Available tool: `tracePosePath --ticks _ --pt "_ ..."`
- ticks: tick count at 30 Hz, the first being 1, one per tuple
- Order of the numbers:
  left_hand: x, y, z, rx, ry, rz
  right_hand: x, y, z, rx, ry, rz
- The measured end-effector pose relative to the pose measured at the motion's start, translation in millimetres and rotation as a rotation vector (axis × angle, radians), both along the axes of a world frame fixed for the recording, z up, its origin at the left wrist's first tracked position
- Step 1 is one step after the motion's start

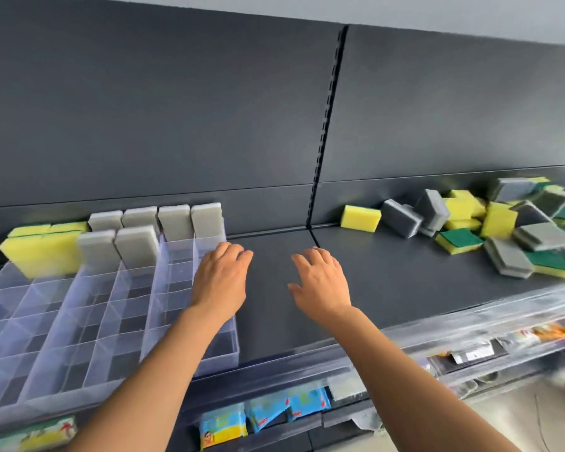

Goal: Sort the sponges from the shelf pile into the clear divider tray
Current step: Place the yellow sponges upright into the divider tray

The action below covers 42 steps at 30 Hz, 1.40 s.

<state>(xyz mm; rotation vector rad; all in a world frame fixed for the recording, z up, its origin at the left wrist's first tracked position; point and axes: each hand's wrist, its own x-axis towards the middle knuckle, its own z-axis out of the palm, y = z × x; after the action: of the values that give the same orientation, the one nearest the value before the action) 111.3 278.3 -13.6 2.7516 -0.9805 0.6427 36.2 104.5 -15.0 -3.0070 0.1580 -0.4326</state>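
Sponges, heaped rightward on the shelf, well apart from the divider tray: light, squashy, I judge; I'd pinch the long sides; left hand, right hand spread, empty.

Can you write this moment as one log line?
left hand: open, at tray edge | right hand: open, empty | sponge pile: on shelf

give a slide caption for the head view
Empty left hand and right hand hover between the clear divider tray, holding grey sponges and yellow sponges, and the sponge pile.
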Motion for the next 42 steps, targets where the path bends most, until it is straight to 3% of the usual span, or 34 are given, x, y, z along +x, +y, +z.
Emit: tracePosePath --ticks 13,27,35,42 --pt "-49.9 -159.6 -2.3 0.057 0.093 -0.148 -73.1 -150.2 -6.0 -0.023 0.086 -0.217" --pt "36.9 -321.3 -14.0 0.065 0.15 -0.237 -37.7 -310.7 -21.4 -0.02 0.142 -0.507" --pt "71.2 -356.9 -29.7 0.152 0.165 -0.12 -19.6 -362.4 -37.8 0.045 0.24 -0.612" --pt "66.3 -359.0 -29.3 0.096 0.059 -0.087 -9.0 -377.3 -35.5 -0.056 0.162 -0.563"
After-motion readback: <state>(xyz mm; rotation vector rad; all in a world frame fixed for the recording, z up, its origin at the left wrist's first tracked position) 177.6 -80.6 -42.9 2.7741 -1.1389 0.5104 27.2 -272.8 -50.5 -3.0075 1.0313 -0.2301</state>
